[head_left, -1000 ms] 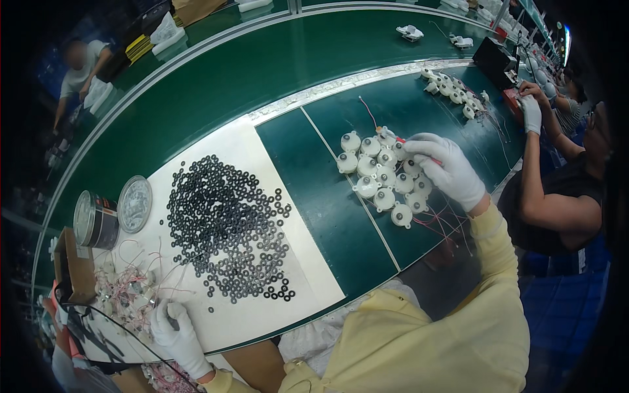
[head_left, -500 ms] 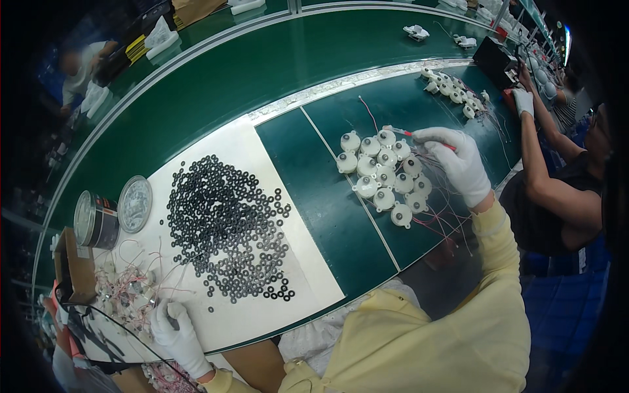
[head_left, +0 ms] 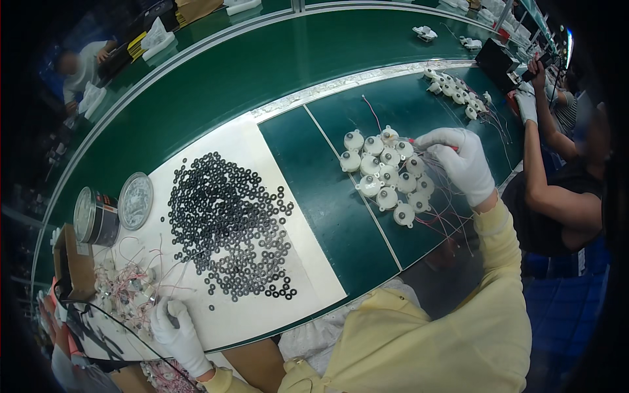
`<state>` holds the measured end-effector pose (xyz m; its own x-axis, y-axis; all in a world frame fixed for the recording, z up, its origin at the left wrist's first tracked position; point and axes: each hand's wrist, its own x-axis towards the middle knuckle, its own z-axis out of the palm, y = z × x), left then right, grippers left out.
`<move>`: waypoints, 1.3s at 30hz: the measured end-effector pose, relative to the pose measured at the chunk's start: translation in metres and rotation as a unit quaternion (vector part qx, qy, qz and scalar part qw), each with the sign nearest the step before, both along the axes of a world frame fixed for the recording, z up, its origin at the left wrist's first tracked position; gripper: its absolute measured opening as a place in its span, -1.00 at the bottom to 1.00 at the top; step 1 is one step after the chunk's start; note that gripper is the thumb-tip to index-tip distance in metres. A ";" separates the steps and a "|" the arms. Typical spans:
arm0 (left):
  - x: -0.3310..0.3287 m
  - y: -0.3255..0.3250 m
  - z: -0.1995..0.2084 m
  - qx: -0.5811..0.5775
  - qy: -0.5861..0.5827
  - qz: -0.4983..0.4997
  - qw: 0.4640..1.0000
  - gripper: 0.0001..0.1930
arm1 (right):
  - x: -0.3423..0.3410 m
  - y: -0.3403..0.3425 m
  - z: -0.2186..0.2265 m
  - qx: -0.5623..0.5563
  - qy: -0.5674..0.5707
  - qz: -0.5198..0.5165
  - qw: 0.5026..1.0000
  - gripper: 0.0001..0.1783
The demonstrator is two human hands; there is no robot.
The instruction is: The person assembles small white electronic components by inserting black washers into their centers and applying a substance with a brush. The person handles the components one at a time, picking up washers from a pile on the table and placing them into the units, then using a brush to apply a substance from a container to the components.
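My right hand, in a white glove, pinches a thin red-handled tool like a small brush. Its tip is hard to make out among the wires, close to the upper-right motors. A cluster of round white motors with dark centres stands on the green mat below and left of that hand, pink and white wires trailing right. My left hand, also gloved, rests at the lower left with fingers loosely curled and a gap behind the thumb. Nothing held shows there. Beside it lies a tangled heap of small wired parts.
Many black rings are spread over the white board. An open tin, its round lid and a cardboard box stand left. More white motors lie far right, near a co-worker's gloved hand.
The red-handled tool has tipped and shows less of its length, its end now among the motor wires. My left hand stays put. The co-worker's bare hand has risen at the right.
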<state>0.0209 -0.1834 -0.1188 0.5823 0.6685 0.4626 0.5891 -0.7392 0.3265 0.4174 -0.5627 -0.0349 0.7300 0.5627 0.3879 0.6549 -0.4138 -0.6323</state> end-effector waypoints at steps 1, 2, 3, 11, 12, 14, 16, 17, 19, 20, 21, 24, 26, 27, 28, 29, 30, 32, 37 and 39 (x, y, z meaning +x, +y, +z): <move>0.000 0.000 0.000 -0.004 -0.001 0.001 1.000 -0.74 | 0.001 -0.001 0.000 -0.007 -0.032 -0.001 0.999 -0.74; 0.000 -0.001 0.000 -0.007 -0.003 0.001 1.000 -0.74 | 0.001 0.000 0.001 0.002 -0.031 0.003 1.000 -0.74; 0.001 -0.001 0.001 -0.006 -0.001 0.002 1.000 -0.74 | 0.001 0.002 0.003 0.011 -0.029 0.006 0.999 -0.74; 0.002 -0.001 0.002 -0.014 0.005 0.012 1.000 -0.74 | 0.010 0.017 0.006 0.019 0.008 0.016 1.000 -0.76; 0.002 -0.002 0.003 -0.016 0.007 0.016 1.000 -0.73 | 0.010 0.019 0.007 0.019 -0.005 0.014 1.000 -0.75; 0.003 -0.003 0.003 -0.022 0.011 0.022 0.999 -0.72 | 0.012 0.021 0.008 0.016 -0.018 0.013 1.000 -0.75; 0.003 -0.003 0.003 -0.009 0.014 0.019 1.000 -0.73 | 0.014 0.023 0.009 0.011 -0.019 0.012 1.000 -0.74; 0.003 -0.003 0.003 -0.002 0.016 0.018 1.000 -0.73 | 0.014 0.023 0.011 -0.016 -0.015 0.010 1.000 -0.73; 0.001 -0.002 0.002 -0.002 0.006 0.010 1.000 -0.74 | 0.015 0.022 0.015 -0.071 -0.007 0.005 0.997 -0.72; 0.001 -0.001 0.001 -0.002 0.001 0.005 1.000 -0.75 | 0.016 0.022 0.015 -0.071 -0.012 0.009 0.997 -0.72; 0.001 -0.001 0.001 -0.003 0.001 0.007 1.000 -0.75 | 0.018 0.020 0.014 -0.072 -0.018 0.013 0.997 -0.72; 0.001 -0.002 0.002 -0.004 0.002 0.009 1.000 -0.74 | 0.018 0.018 0.011 -0.041 -0.028 0.022 0.998 -0.73; 0.002 -0.002 0.001 0.001 0.001 0.009 1.000 -0.73 | 0.017 0.017 0.010 -0.023 -0.036 0.026 0.999 -0.74; 0.001 -0.001 0.001 0.001 0.003 0.009 1.000 -0.73 | 0.017 0.015 0.010 -0.021 -0.043 0.027 0.999 -0.74; 0.001 -0.001 0.000 0.001 0.004 0.009 1.000 -0.73 | 0.017 0.014 0.011 -0.019 -0.049 0.027 0.998 -0.74; 0.001 -0.001 0.000 0.002 0.006 0.010 1.000 -0.73 | 0.016 0.014 0.011 -0.014 -0.045 0.022 0.999 -0.75; 0.001 -0.001 0.000 0.006 0.007 0.011 1.000 -0.73 | 0.016 0.014 0.012 -0.009 -0.040 0.017 0.999 -0.75; 0.001 -0.002 0.001 0.015 0.010 0.014 1.000 -0.72 | 0.015 0.017 0.013 -0.003 -0.039 0.009 0.999 -0.76; 0.001 -0.001 0.001 -0.004 0.001 0.009 1.000 -0.73 | 0.019 0.019 0.012 -0.052 -0.027 -0.001 0.998 -0.76; 0.001 0.000 0.000 -0.005 0.001 0.007 1.000 -0.73 | 0.019 0.017 0.011 -0.034 -0.046 0.010 0.998 -0.76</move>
